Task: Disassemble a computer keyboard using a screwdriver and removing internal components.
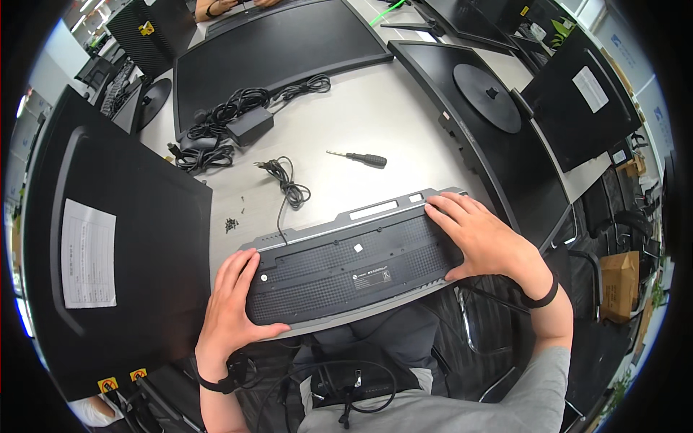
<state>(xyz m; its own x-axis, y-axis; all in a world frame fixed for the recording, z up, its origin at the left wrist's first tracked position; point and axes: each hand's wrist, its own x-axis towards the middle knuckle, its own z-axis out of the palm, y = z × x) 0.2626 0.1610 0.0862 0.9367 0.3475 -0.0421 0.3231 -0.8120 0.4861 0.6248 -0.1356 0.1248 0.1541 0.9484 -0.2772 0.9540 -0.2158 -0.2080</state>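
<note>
A black and grey keyboard (332,270) lies with its underside up across the table's near edge. My left hand (232,307) grips its left end, thumb on the near side and fingers over the far side. At the other end my right hand (480,234) holds it the same way, fingers over the far corner and thumb by the near edge. The keyboard's cable (291,191) runs from its far side to a tied bundle on the table. Beyond the keyboard lies a black-handled screwdriver (366,159). Small dark screws (231,225) sit in a pile left of the cable.
Black computer cases or panels (144,231) stand at the left. Coiled cables and a power adapter (250,126) rest against a monitor (281,54) lying at the back. Another monitor (491,130) with a round stand base (487,99) on it lies right. Another person's hands (224,7) show at the top.
</note>
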